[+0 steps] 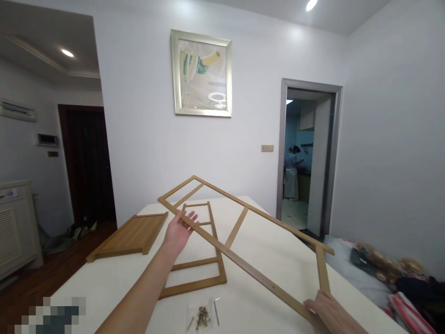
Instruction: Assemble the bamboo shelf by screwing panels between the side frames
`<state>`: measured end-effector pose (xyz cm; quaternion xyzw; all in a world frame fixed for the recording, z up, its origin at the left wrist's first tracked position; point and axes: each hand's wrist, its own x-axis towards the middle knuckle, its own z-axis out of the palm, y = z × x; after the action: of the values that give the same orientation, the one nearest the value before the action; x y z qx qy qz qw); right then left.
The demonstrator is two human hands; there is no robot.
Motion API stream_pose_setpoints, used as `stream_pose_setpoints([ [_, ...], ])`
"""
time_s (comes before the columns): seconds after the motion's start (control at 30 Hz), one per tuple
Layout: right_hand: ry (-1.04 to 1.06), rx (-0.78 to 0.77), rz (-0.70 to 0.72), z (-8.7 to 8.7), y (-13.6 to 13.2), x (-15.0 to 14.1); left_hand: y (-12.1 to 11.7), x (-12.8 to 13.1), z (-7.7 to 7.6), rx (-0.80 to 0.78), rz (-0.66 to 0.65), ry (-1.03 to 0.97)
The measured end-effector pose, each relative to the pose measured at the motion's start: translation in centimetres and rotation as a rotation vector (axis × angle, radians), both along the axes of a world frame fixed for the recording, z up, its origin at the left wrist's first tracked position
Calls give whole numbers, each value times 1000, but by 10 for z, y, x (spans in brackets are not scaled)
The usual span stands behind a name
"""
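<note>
A long wooden frame (236,227) with crossbars is raised at a slant above the table. My left hand (180,229) holds its near rail toward the far end, thumb over the rail and fingers showing beyond it. At the lower right, my right hand (325,308) grips the same frame near its end crossbar. Below it, a second wooden frame (222,273) lies flat, partly hidden by my left forearm. A clear bag of screws (201,317) and a hex key (217,311) lie at the table's near side.
Slatted wooden panels (130,235) lie at the left of the white table (271,287). A bed or couch heaped with clothes and bags (385,269) is at the right. Beyond the doorway (283,153), a person (292,171) stands in another room. A framed picture (228,76) hangs ahead.
</note>
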<state>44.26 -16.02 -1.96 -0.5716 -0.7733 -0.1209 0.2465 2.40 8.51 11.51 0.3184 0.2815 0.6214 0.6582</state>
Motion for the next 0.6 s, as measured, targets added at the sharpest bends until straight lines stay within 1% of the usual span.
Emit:
stream_pose_setpoints([
  [0.07,-113,60,18,6,1,25,-8,-21,6,-1,1,-150],
  [0.1,-188,91,36,13,4,34,-14,-29,7,-1,-14,-172],
  [0.13,-244,162,44,22,9,41,-21,-35,7,8,-53,-172],
  [0.2,-348,319,51,40,23,51,-35,-44,9,20,-121,-133],
  [0.27,-408,325,39,54,42,55,-50,-49,12,42,-152,-48],
  [0.3,-407,316,4,58,53,56,-57,-50,15,56,-159,5],
  [0.37,-353,283,-67,60,77,53,-72,-50,23,98,-156,89],
  [0.47,-254,227,-168,56,117,39,-96,-44,34,182,-84,128],
  [0.53,-150,220,-325,56,142,21,-112,-36,39,243,-31,148],
  [0.57,-68,210,-408,58,151,9,-118,-30,40,277,6,163],
  [0.6,20,193,-455,62,158,-5,-124,-24,40,310,47,187],
])
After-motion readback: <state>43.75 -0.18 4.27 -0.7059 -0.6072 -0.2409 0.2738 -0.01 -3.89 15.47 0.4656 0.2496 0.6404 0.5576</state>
